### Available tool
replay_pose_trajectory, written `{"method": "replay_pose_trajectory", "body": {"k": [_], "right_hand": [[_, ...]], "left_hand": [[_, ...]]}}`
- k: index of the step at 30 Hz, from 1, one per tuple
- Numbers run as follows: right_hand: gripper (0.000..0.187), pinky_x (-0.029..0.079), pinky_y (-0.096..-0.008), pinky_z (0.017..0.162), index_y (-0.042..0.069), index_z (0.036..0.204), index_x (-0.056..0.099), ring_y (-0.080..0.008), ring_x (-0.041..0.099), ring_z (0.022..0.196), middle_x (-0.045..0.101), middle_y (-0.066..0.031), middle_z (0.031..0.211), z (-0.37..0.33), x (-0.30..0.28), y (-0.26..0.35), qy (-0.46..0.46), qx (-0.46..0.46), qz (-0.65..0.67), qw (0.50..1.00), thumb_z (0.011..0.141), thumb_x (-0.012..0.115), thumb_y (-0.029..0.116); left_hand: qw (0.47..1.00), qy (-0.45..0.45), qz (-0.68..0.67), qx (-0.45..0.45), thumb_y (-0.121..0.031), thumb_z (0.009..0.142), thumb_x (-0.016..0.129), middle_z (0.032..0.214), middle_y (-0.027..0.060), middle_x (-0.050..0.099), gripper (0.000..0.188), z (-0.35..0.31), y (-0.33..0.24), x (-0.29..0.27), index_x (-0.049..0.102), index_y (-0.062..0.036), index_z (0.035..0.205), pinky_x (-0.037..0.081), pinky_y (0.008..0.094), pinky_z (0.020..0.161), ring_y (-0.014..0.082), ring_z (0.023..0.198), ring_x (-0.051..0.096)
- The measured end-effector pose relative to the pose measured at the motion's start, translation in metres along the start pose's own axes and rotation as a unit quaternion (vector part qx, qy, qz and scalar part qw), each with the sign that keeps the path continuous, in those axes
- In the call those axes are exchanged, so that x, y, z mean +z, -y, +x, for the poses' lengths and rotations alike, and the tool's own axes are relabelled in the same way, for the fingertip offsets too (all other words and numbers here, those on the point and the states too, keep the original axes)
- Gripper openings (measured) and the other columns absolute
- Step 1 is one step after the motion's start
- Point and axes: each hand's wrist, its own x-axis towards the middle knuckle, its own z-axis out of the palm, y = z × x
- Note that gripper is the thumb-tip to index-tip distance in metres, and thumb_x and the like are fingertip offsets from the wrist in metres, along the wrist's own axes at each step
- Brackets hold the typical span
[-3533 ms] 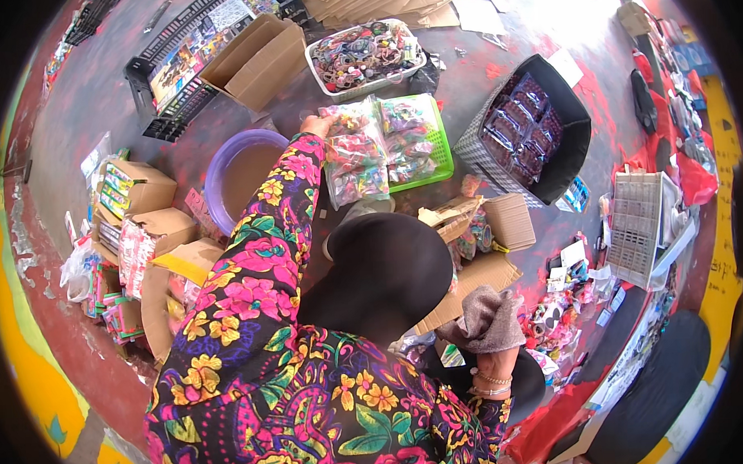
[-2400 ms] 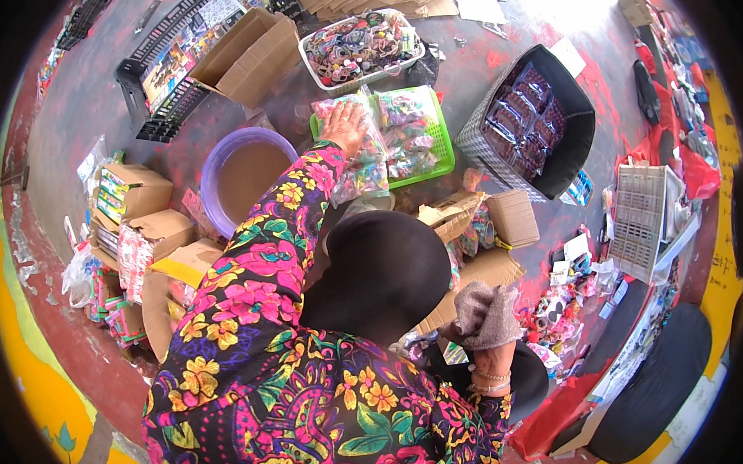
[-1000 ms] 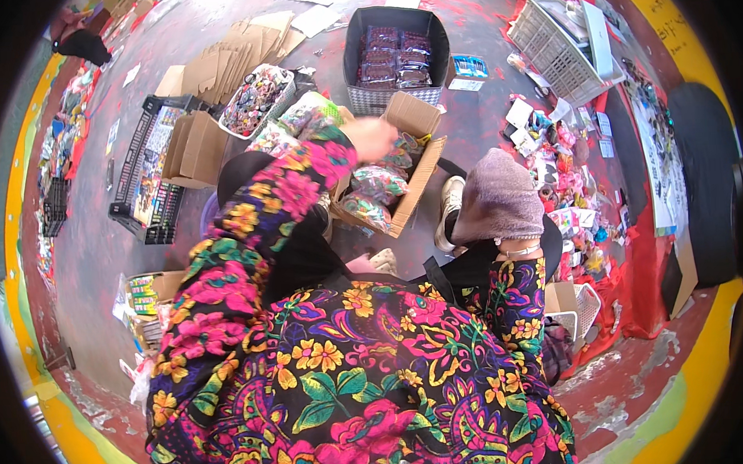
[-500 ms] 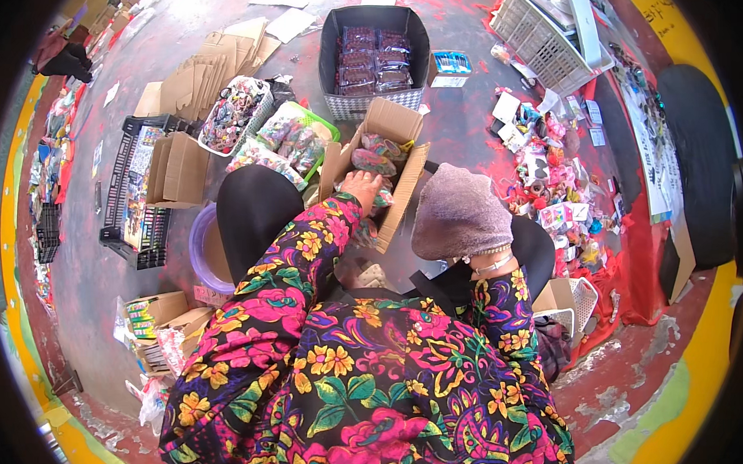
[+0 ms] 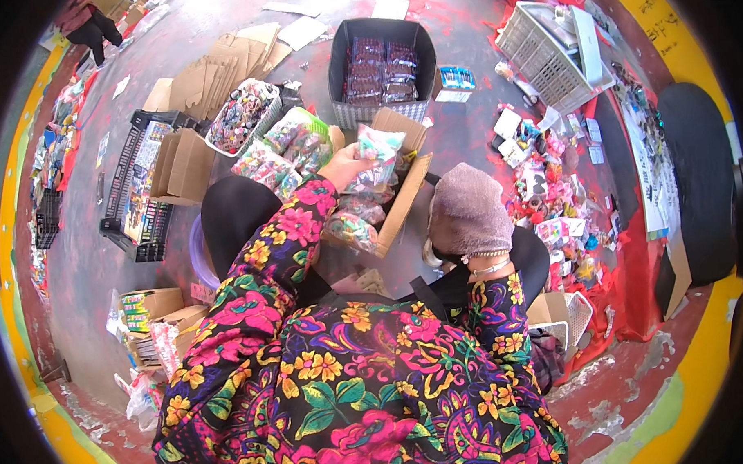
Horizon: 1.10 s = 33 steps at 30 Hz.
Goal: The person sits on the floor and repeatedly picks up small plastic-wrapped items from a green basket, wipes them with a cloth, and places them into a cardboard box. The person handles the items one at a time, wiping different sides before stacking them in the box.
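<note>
My left hand is closed on a clear plastic bag of small colourful items, lifted over an open cardboard box. More filled bags lie in the box between my knees. At my right knee, my right hand is covered by fuzzy mauve cloth, with bracelets at the wrist. The cloth hides its fingers, so its grip cannot be made out. Left of the box, similar bags fill a bright green basket.
Ahead stands a black bin of dark packets. A white basket, a black crate and flattened cardboard are at left. Loose goods and a tilted grey crate lie at right. Another person is far left.
My left hand has risen from inside the cardboard box with one plastic bag. My right hand has stayed near the right knee.
</note>
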Motion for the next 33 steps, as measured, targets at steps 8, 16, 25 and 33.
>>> {"method": "replay_pose_trajectory", "body": {"k": [8, 16, 25, 33], "right_hand": [[0.012, 0.043, -0.0433, 0.062, 0.01, 0.067, 0.06, -0.0315, 0.06, 0.071, 0.059, -0.0122, 0.069, 0.006, -0.022, 0.0, -0.079, 0.014, 0.01, 0.997, 0.06, 0.062, 0.02], [0.014, 0.04, -0.0445, 0.069, 0.009, 0.075, 0.055, -0.0305, 0.056, 0.074, 0.054, -0.0102, 0.076, 0.015, -0.005, -0.014, -0.166, -0.028, 0.036, 0.985, 0.065, 0.059, 0.017], [0.018, 0.042, -0.0424, 0.066, 0.005, 0.076, 0.056, -0.03, 0.054, 0.076, 0.053, -0.0104, 0.081, 0.015, -0.048, -0.007, 0.016, -0.024, -0.08, 0.996, 0.063, 0.064, 0.016], [0.034, 0.05, -0.0349, 0.054, 0.006, 0.109, 0.052, -0.0252, 0.062, 0.068, 0.058, -0.0091, 0.077, 0.002, 0.015, 0.042, -0.036, -0.16, 0.045, 0.985, 0.075, 0.055, 0.01]], "left_hand": [[0.974, 0.005, -0.223, -0.035, -0.012, 0.08, 0.067, 0.098, 0.0034, 0.061, 0.037, -0.048, -0.071, 0.051, 0.052, -0.0029, 0.112, 0.049, 0.034, 0.082, 0.017, 0.092, 0.06], [0.985, 0.089, -0.112, -0.098, -0.005, 0.079, 0.067, 0.114, 0.0077, 0.057, 0.049, -0.085, -0.079, 0.103, 0.044, -0.001, 0.122, 0.046, 0.0322, 0.088, 0.017, 0.102, 0.057], [0.979, 0.152, 0.066, -0.12, -0.005, 0.076, 0.069, 0.111, 0.0063, 0.057, 0.054, -0.08, -0.07, 0.094, 0.043, -0.0005, 0.123, 0.044, 0.03, 0.088, 0.0129, 0.101, 0.056], [0.941, 0.206, 0.26, -0.067, -0.012, 0.073, 0.072, 0.111, 0.0061, 0.058, 0.058, -0.076, -0.062, 0.107, 0.045, -0.0003, 0.123, 0.037, 0.0314, 0.094, 0.0156, 0.105, 0.051]]}}
